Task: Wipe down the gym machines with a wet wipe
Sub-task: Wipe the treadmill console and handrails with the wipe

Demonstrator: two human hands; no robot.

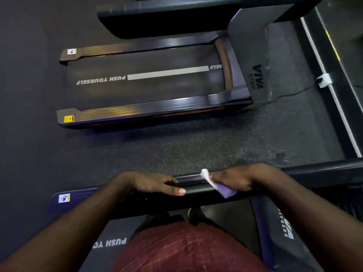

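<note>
Gripping the wet wipe [216, 184], right hand [237, 179] has its fingers curled round it and presses it onto the black handrail [196, 191] of the near treadmill [115, 230]. One white corner of the wipe sticks up past the fingertips, and a purple-tinted fold hangs over the rail's near face. Left hand [151, 185] is on the same handrail just left of the wipe, not touching it: fingers wrapped over the far edge, thumb lying straight along the near edge and pointing at the wipe. A short bare stretch of rail sits between the thumb tip and the wipe. Handrail crosses the view left to right, above the near treadmill's belt, where "PUSH" is partly readable. Side rail [82, 196] at left is lit blue and carries a white warning sticker [64, 198]. Red checked shirt [186, 250] fills bottom centre, both forearms reaching up to the rail. Beyond the rail is speckled dark rubber floor [196, 146], then a second treadmill [145, 91] lying parallel, its belt printed "PUSH YOURSELF" with a grey bar and a yellow sticker [69, 118] on its near rear corner. Grey motor cover [253, 61] at its right end is marked "VIVA". A third machine [167, 18] is partly in view at the top edge. Frame is motion-blurred; finer finger contact on the wipe is not readable.
</note>
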